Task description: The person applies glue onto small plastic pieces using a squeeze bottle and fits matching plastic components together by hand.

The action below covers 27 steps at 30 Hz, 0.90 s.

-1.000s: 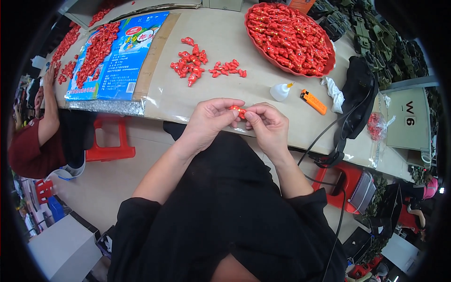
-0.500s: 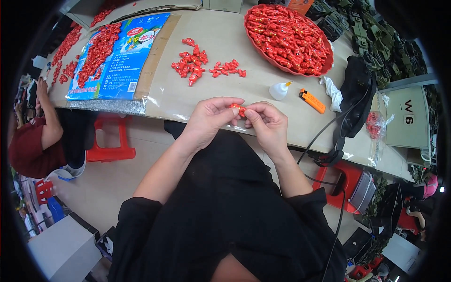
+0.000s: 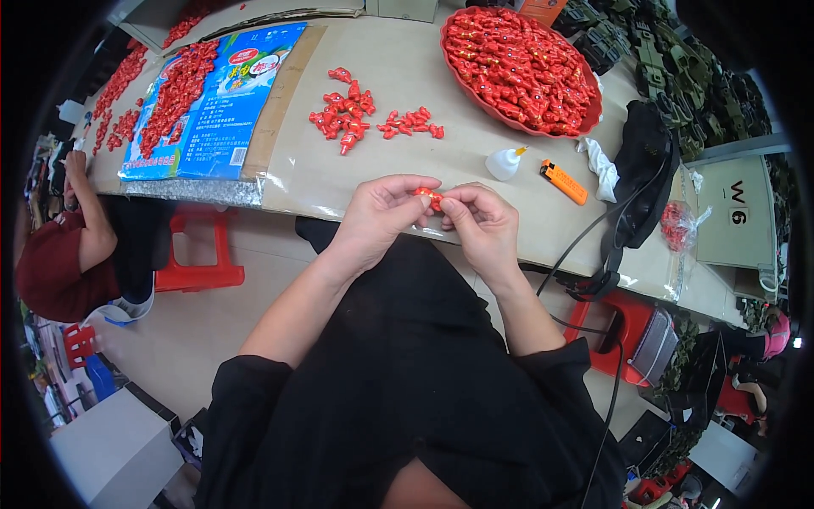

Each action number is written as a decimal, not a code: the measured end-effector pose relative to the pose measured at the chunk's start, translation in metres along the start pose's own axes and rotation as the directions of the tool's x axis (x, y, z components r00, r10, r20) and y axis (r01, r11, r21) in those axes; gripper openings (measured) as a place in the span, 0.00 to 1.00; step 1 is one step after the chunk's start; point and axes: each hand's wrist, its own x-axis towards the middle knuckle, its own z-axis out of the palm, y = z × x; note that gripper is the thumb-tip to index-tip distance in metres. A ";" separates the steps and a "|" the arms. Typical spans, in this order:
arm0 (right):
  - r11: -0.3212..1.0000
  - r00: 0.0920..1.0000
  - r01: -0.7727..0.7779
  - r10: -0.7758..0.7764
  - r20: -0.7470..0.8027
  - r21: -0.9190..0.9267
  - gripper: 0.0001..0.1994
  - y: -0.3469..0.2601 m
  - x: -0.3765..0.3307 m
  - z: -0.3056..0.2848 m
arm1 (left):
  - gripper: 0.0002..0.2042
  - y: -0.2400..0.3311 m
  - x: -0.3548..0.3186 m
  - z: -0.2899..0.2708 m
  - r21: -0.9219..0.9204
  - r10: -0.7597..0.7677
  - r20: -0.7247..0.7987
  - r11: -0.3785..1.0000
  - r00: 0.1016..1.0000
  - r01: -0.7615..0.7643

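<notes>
Both forearms came up from the lower edge and met at the near edge of the table [image 3: 407, 170]. The left hand [image 3: 379, 214] was curled, its thumb and forefinger pinching one end of a small red plastic piece [image 3: 427, 198]. The right hand [image 3: 482, 222] faced it, knuckles up, its fingertips gripping the other end of the same piece. So the piece sat between the two hands, held just above the table's front edge, mostly hidden by the fingers.

Farther out on the table lay a loose pile of red pieces [image 3: 343, 113], with a smaller cluster [image 3: 411, 123] just beside it. A red oval tray [image 3: 519, 66] heaped with the same pieces stood to the right of them. Near the right hand were a small white glue bottle [image 3: 504, 162], an orange lighter [image 3: 563, 181] and a crumpled white cloth [image 3: 600, 165]. A blue printed bag [image 3: 212, 106] lay flat on the left, more red pieces scattered on it.
</notes>
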 end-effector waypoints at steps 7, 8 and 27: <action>0.999 0.999 -0.045 0.045 -0.020 0.012 0.04 0.000 0.000 0.001 | 0.12 0.000 0.001 -0.002 -0.006 -0.020 0.017 1.000 1.000 0.021; 0.998 0.998 -0.055 0.055 -0.016 0.015 0.04 0.000 0.000 0.001 | 0.12 0.000 0.000 -0.002 -0.005 -0.022 0.019 1.000 1.000 0.022; 1.000 1.000 -0.019 0.019 -0.014 -0.017 0.03 -0.001 0.000 0.001 | 0.12 0.003 0.000 0.000 0.034 -0.040 0.022 0.999 0.999 0.039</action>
